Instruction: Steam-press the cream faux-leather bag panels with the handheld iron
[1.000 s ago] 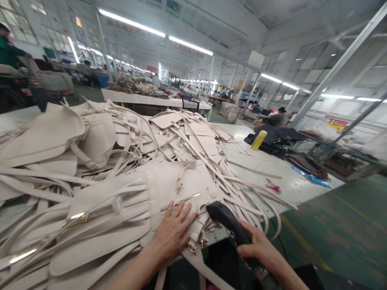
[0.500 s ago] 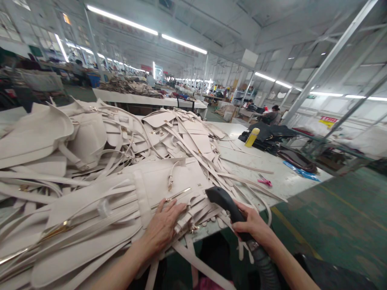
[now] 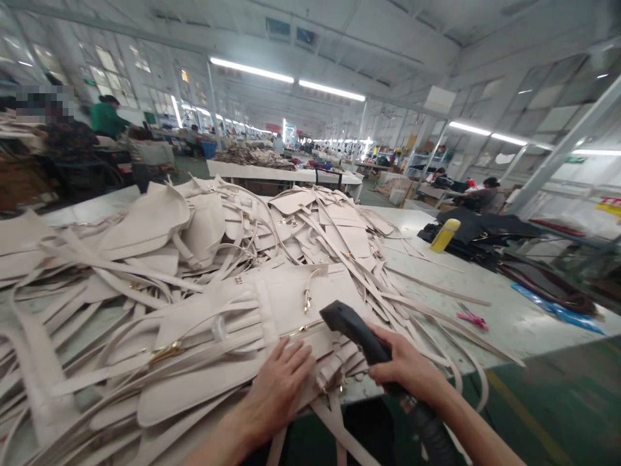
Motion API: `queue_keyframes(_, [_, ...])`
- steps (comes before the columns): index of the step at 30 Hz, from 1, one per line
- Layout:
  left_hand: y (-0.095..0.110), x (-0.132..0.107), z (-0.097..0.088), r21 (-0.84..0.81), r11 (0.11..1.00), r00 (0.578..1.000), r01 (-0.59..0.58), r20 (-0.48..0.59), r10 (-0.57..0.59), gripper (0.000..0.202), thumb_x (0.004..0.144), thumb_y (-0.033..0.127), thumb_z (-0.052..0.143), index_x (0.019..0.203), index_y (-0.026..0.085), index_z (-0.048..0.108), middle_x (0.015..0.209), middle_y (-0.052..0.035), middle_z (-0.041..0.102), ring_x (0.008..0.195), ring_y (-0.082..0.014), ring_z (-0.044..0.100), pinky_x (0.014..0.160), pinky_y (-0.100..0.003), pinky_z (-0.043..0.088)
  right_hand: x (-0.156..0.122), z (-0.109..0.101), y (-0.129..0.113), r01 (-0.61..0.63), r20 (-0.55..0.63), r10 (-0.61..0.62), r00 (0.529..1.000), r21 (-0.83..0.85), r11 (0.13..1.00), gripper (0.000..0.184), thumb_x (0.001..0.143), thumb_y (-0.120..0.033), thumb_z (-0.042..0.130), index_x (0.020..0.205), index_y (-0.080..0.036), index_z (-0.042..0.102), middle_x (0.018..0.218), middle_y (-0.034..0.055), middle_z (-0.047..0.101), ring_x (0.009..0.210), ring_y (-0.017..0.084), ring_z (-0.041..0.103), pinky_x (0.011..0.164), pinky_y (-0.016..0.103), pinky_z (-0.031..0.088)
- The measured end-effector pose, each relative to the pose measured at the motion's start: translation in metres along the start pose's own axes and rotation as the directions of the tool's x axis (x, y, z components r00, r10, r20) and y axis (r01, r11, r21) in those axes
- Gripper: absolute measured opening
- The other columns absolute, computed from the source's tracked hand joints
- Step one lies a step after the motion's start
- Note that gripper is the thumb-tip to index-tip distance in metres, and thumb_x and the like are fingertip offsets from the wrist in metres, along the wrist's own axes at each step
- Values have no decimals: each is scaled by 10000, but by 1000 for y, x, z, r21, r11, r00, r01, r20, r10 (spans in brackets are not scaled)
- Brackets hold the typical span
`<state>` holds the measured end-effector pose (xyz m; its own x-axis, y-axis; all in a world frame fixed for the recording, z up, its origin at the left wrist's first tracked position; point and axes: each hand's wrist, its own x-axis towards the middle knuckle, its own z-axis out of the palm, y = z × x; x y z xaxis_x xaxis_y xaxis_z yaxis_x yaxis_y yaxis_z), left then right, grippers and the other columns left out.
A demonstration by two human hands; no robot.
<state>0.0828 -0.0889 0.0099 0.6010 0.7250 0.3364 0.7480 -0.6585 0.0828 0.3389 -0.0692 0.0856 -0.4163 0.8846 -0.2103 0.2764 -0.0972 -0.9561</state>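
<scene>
Strip lights (image 3: 332, 90) run down a long workroom above a pale table (image 3: 514, 323). On it, the left hand (image 3: 284, 382) lies flat on a pale bag (image 3: 284, 294) at the near edge, fingers slightly spread and gripping nothing. The right hand (image 3: 407, 362) is wrapped around a black nozzle (image 3: 352, 327) with a ribbed hose (image 3: 429, 427). Over the last half second the nozzle has shifted left, away from the loose straps, and its tip now sits just beside the bag's small clasp (image 3: 307, 301). I judge that the work has moved onto the bag's front; whether the tip touches it, I cannot tell. Beyond lies a heap of similar bags (image 3: 334, 226), with pink-handled scissors (image 3: 473, 318) and a yellow bottle (image 3: 445, 235) to the right.
</scene>
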Motion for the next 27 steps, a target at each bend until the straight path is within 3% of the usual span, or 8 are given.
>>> queue_keyframes(4, [-39, -33, -35, 132, 960, 954, 248, -207, -218, 246, 819, 174, 408, 987, 211, 585, 1053, -41, 611, 1112, -240, 463, 1013, -517, 217, -6, 30, -9, -37, 183, 42, 982, -30, 999, 738, 554, -39, 561, 1247, -261, 441, 574, -88, 475, 387, 55, 396, 362, 147, 392])
queue_keyframes(7, [-65, -54, -36, 152, 945, 945, 289, -205, -256, 227, 825, 208, 422, 990, 212, 577, 1000, -46, 618, 1009, -224, 526, 967, -505, 282, 9, 50, -11, -44, 261, 48, 964, -23, 999, 771, 533, -33, 556, 1255, -275, 434, 557, -94, 470, 373, 51, 386, 341, 138, 380])
queue_keyframes(9, [-71, -62, -30, 129, 948, 944, 290, -204, -261, 235, 833, 207, 412, 1011, 208, 566, 990, -50, 618, 961, -202, 546, 957, -482, 301, 25, 59, -13, -46, 290, 48, 956, -13, 999, 776, 521, -30, 564, 1249, -271, 443, 531, -94, 474, 369, 55, 395, 334, 135, 375])
queue_keyframes(13, [-68, -65, -21, 80, 949, 935, 304, -218, -281, 240, 837, 191, 399, 1017, 206, 558, 990, -52, 619, 952, -198, 546, 963, -494, 281, 59, 70, -24, -27, 307, 15, 952, 35, 999, 747, 521, -47, 597, 1227, -257, 474, 523, -79, 502, 383, 84, 463, 342, 158, 404])
queue_keyframes(16, [-65, -65, -22, 53, 950, 932, 308, -216, -290, 245, 832, 177, 400, 1015, 210, 561, 995, -43, 618, 966, -200, 542, 968, -499, 275, 79, 74, -34, 41, 233, -55, 971, 64, 997, 763, 552, -94, 616, 1270, -263, 418, 588, -62, 535, 431, 104, 518, 373, 184, 443])
queue_keyframes(20, [-60, -70, -23, 32, 952, 932, 305, -218, -291, 263, 822, 164, 408, 1035, 215, 555, 1010, -34, 614, 994, -206, 531, 981, -500, 271, 81, 70, -42, 92, 143, -102, 984, 69, 993, 813, 593, -125, 601, 1336, -261, 300, 660, -49, 550, 452, 95, 524, 383, 183, 454])
queue_keyframes(24, [-50, -73, -21, -17, 959, 936, 281, -215, -278, 280, 816, 148, 402, 1042, 225, 549, 1004, -29, 615, 999, -207, 528, 996, -505, 263, 72, 66, -43, 9, 241, -13, 970, 17, 1000, 803, 574, -101, 602, 1318, -257, 343, 656, -44, 547, 443, 99, 532, 365, 175, 450])
queue_keyframes(27, [-43, -72, -21, -79, 953, 925, 291, -232, -302, 268, 813, 142, 399, 1015, 223, 555, 976, -25, 616, 978, -196, 532, 1009, -504, 248, 80, 73, -49, -12, 301, 20, 953, -30, 999, 779, 554, -79, 595, 1278, -286, 394, 659, -48, 531, 426, 94, 530, 353, 171, 447])
